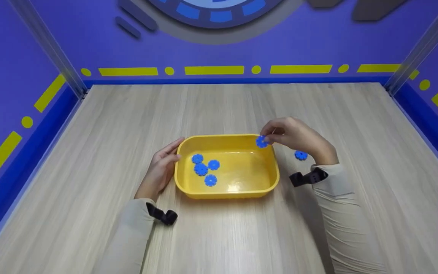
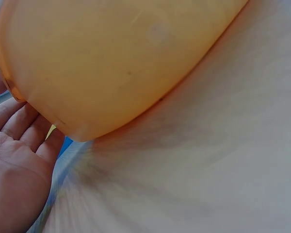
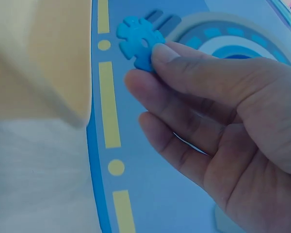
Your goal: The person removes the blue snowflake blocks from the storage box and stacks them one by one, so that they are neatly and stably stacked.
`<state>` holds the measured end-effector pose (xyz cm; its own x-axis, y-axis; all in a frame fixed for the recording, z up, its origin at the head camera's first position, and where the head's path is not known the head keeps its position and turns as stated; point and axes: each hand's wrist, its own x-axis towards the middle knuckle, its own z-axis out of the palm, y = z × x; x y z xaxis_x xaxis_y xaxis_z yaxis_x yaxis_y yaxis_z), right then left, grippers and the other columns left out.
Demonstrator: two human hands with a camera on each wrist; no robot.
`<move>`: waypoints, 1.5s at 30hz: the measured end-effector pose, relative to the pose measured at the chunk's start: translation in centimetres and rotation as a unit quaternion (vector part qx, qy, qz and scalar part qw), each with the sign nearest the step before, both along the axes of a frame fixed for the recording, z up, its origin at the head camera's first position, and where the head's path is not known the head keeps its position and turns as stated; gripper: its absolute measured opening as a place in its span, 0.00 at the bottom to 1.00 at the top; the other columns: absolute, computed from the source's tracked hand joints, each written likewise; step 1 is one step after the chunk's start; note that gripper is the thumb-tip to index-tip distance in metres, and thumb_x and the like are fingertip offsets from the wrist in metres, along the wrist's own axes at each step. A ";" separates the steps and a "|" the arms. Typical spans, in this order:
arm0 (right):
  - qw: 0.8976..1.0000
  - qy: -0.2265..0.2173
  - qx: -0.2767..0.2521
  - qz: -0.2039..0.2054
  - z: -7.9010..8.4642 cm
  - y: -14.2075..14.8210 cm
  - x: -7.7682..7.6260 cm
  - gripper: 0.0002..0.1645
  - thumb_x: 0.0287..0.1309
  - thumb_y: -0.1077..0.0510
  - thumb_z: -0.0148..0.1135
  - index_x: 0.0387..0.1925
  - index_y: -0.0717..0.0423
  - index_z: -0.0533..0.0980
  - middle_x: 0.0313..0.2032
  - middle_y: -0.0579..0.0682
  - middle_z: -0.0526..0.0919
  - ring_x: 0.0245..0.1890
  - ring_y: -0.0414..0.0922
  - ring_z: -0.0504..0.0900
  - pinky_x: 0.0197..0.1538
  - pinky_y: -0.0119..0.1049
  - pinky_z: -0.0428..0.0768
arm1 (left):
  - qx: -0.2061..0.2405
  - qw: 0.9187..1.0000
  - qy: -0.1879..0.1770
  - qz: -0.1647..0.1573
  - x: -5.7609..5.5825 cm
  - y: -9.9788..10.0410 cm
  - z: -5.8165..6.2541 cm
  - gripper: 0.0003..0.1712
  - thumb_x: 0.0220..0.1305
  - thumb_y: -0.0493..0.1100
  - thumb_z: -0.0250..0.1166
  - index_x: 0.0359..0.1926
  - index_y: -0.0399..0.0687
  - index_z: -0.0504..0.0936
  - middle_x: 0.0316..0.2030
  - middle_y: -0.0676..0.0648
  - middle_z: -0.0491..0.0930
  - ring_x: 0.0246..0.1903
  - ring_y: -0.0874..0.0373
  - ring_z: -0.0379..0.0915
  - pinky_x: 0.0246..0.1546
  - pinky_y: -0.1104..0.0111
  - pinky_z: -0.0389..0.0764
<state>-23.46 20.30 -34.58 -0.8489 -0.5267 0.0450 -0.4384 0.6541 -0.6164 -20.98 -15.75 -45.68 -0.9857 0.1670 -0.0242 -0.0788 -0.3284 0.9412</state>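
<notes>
A yellow plastic basin stands on the table, with several blue notched discs lying in its left part. My left hand holds the basin's left end, thumb at the rim and fingers against the outer wall; the left wrist view shows those fingers on the basin's side. Between thumb and fingertips, my right hand pinches one blue notched disc over the basin's far right corner. Another blue disc lies on the table right of the basin, below the right wrist.
The wood-grain table reaches back to a blue-purple wall panel with yellow dashes. Similar panels rise along both sides. A black wrist strap with a camera sits on each wrist.
</notes>
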 end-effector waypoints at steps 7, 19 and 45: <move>0.999 0.013 -0.004 -0.033 -0.8 1.9 0.4 0.07 0.60 0.63 0.62 0.39 0.56 0.83 0.37 0.50 0.86 0.35 0.47 0.83 0.44 0.38 0.85 | -0.002 1.000 -0.002 0.002 0.0 0.0 0.1 0.34 0.60 0.26 0.50 0.69 0.31 0.60 0.71 0.38 0.59 0.72 0.53 0.52 0.69 0.66 0.60; 0.998 0.016 -0.005 -0.067 -2.3 4.5 0.9 0.07 0.60 0.63 0.62 0.40 0.55 0.83 0.37 0.50 0.86 0.35 0.45 0.83 0.40 0.27 0.82 | 0.000 1.000 -0.001 -0.009 0.1 0.0 0.2 0.34 0.60 0.27 0.50 0.69 0.32 0.60 0.71 0.38 0.59 0.71 0.53 0.54 0.69 0.64 0.61; 0.991 -0.046 0.015 -0.125 -5.3 8.5 0.3 0.09 0.62 0.60 0.61 0.42 0.56 0.82 0.41 0.55 0.84 0.41 0.50 0.79 0.52 0.48 0.79 | -0.006 1.000 0.004 -0.011 0.1 0.0 0.2 0.33 0.61 0.28 0.50 0.70 0.33 0.60 0.71 0.39 0.59 0.71 0.53 0.54 0.70 0.63 0.59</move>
<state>-23.21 28.84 -39.83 -0.9526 -0.2999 -0.0506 -0.2040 0.7533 -0.6253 -20.89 -15.77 -45.52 -0.9817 0.1893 -0.0194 -0.0794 -0.3145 0.9459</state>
